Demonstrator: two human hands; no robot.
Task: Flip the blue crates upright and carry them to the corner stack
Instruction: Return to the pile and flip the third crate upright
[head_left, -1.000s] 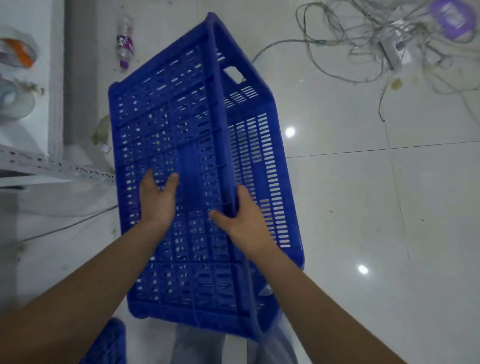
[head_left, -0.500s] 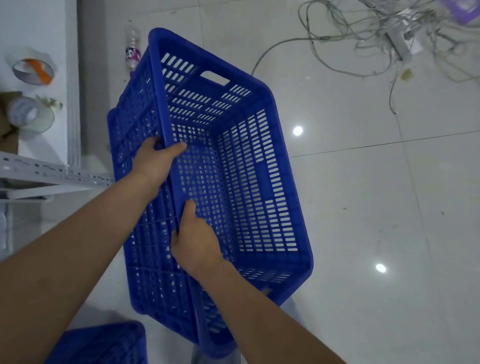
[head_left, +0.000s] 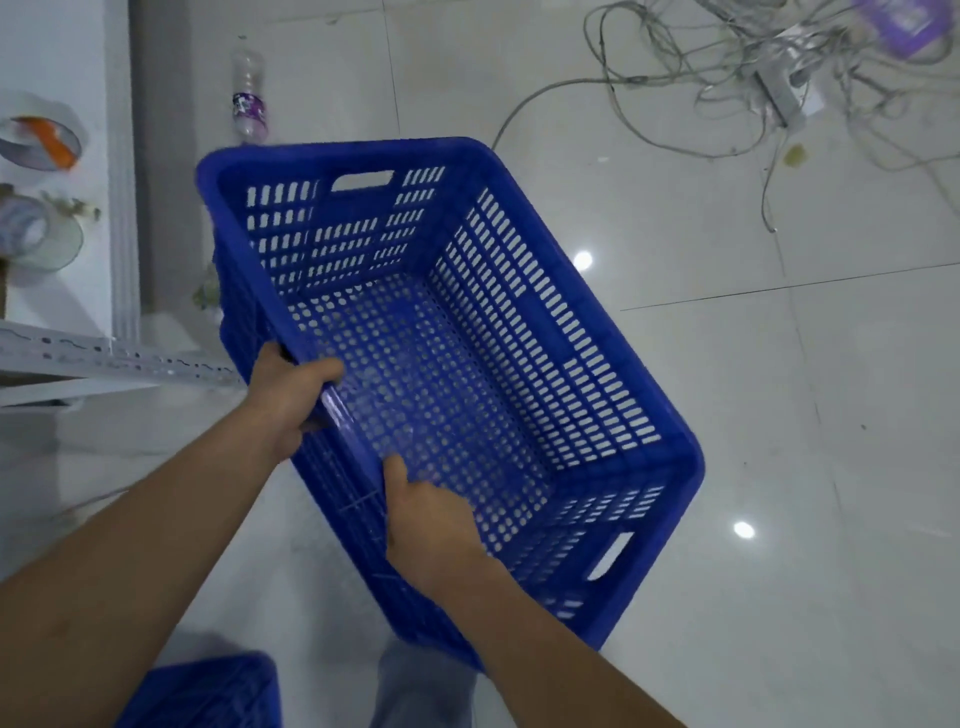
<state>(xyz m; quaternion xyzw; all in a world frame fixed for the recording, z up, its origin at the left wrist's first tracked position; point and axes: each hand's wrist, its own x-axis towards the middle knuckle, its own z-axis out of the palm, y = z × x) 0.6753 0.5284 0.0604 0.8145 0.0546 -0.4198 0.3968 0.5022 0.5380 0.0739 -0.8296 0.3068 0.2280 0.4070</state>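
Big blue perforated plastic crate (head_left: 467, 374) is held up off the glossy white tiled floor (head_left: 779, 467), open side facing up twd the camera, tilted w/ its right long side lower, so the holed bottom and slotted inner walls all show. Oval handle cutouts visible at the far short end and at the near right end. Left hand (head_left: 291, 400) is clamped on the left long rim abt midway, thumb over the top edge pointing into the crate, fingers wrapped under on the outside. Right hand (head_left: 431, 530) grips the same left rim nearer the body, thumb lying along the rim, fingers curled down the inside wall. Both forearms reach in from the bottom of the view. Second blue plastic crate (head_left: 208, 691) pokes in at bottom left, only a corner seen, orientation can't tell. Grey trouser leg (head_left: 415, 691) shows just below the held crate. Far left: white shelf unit w/ slotted metal rail (head_left: 119, 358), carrying a roll of tape w/ orange on it (head_left: 41, 143) and a clear round container (head_left: 41, 239). Clear plastic bottle w/ purple label (head_left: 249, 98) lies on the floor beyond the crate's far end, near the shelf. Top right: tangle of grey cables (head_left: 727, 78) w/ a white power strip (head_left: 779, 93) and a purple item (head_left: 904, 21) partly cut off, well apart from the crate.
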